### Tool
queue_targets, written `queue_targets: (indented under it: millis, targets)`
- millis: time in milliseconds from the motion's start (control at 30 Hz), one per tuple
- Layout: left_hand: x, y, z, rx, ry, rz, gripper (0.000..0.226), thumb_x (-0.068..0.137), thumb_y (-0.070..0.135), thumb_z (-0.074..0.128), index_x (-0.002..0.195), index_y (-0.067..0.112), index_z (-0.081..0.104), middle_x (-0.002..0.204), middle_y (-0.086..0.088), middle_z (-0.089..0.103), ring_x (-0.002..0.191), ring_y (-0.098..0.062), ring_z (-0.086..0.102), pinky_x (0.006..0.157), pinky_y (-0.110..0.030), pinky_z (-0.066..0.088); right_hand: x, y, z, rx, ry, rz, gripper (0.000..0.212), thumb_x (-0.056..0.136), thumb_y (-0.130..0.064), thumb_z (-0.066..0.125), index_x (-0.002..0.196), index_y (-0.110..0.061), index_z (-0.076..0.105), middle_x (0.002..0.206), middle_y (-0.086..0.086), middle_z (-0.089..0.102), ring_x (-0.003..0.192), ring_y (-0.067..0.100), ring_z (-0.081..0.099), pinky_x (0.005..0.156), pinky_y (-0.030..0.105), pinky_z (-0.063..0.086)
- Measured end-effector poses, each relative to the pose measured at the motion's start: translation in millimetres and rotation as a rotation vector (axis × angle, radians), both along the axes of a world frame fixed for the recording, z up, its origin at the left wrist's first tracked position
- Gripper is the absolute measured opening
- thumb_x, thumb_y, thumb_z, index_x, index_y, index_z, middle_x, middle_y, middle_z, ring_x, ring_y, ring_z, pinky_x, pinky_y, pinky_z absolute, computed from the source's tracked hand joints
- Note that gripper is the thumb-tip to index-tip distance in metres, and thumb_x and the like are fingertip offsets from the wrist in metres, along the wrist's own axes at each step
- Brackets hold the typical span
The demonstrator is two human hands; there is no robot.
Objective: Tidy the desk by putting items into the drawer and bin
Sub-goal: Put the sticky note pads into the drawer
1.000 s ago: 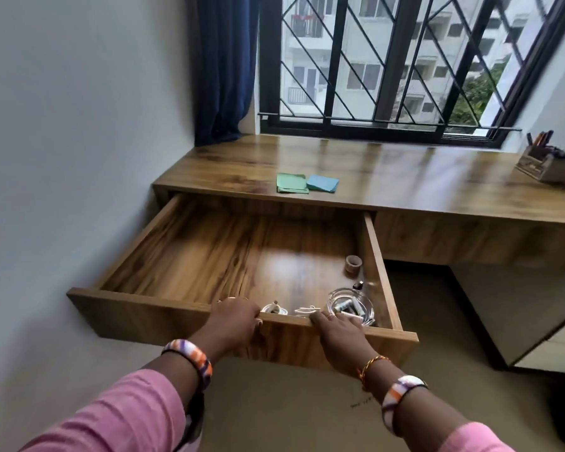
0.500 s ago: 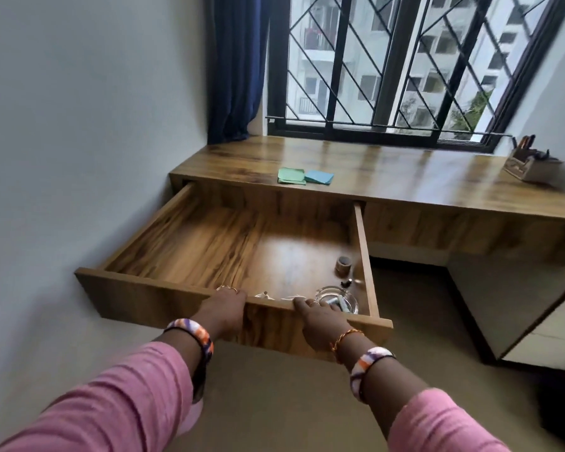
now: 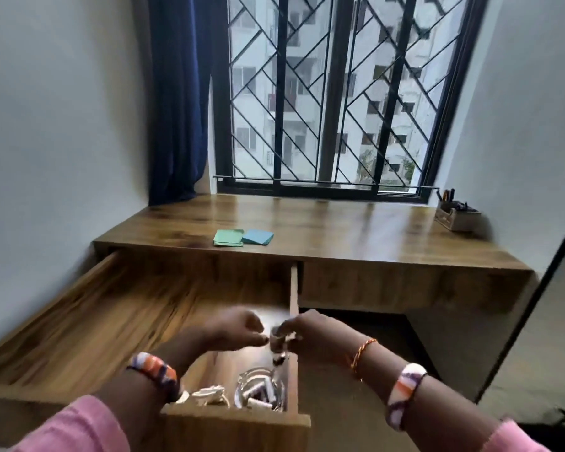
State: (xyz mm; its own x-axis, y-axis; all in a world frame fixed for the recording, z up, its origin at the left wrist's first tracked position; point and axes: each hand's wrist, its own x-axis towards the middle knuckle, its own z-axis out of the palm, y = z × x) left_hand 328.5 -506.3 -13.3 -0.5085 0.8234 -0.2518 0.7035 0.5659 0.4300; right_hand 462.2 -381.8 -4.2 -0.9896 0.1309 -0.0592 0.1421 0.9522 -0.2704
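Note:
The wooden drawer (image 3: 79, 324) stands pulled far out of the desk (image 3: 356, 243). Both hands are over its right rear part. My right hand (image 3: 313, 337) pinches a small beige roll (image 3: 277, 341) just above the drawer floor. My left hand (image 3: 238, 331) is curled beside the roll with its fingertips reaching it; blur hides whether it grips. Below the roll lies a small dark item (image 3: 279, 361). A glass bowl (image 3: 258, 391) with small white cylinders and a white cable (image 3: 209, 394) sit at the drawer's front right. Green notes (image 3: 228, 238) and blue notes (image 3: 257, 237) lie on the desk.
A pen organiser (image 3: 455, 216) stands at the desk's far right under the barred window (image 3: 323, 93). A dark blue curtain (image 3: 177, 99) hangs at the left. White walls close in on both sides. The drawer's front panel (image 3: 235, 432) is close to my body.
Both hands have left the drawer's front edge and reached inside. My right hand has taken the small roll off the drawer floor. The view has moved closer and lower.

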Motion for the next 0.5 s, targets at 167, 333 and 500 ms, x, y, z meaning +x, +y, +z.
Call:
queue_targets:
  millis: [167,333,500]
  targets:
    - [12.6,133.9,76.4,0.407,-0.026,-0.114,0.023,0.089,0.012,0.058,0.109,0.004,0.067,0.101,-0.001,0.068,0.079,0.006,0.063,0.070,-0.009,0.046,-3.0,121.0,71.2,0.103,0.162,-0.022,0.024,0.089,-0.020,0.053,0.107,-0.009,0.065,0.104,0.012,0.067,0.096,0.028,0.065,0.080,0.037,0.052]
    - [2.0,224.5,106.3,0.642,-0.113,-0.001,0.019,0.088,0.012,0.061,0.097,-0.003,0.068,0.062,0.004,0.058,0.044,0.008,0.048,0.044,-0.007,0.037,-13.3,223.7,115.1,0.059,0.397,-0.091,0.018,0.087,-0.017,0.059,0.099,-0.016,0.072,0.097,0.006,0.073,0.089,0.023,0.067,0.079,0.035,0.053]
    - [-34.8,270.2,105.0,0.612,-0.074,0.060,0.022,0.087,0.018,0.062,0.103,0.004,0.068,0.073,0.006,0.063,0.059,0.006,0.055,0.046,-0.004,0.040,-51.2,287.7,121.1,0.059,0.414,-0.050,0.018,0.087,-0.018,0.060,0.100,-0.014,0.072,0.102,0.006,0.072,0.091,0.024,0.067,0.081,0.038,0.054]
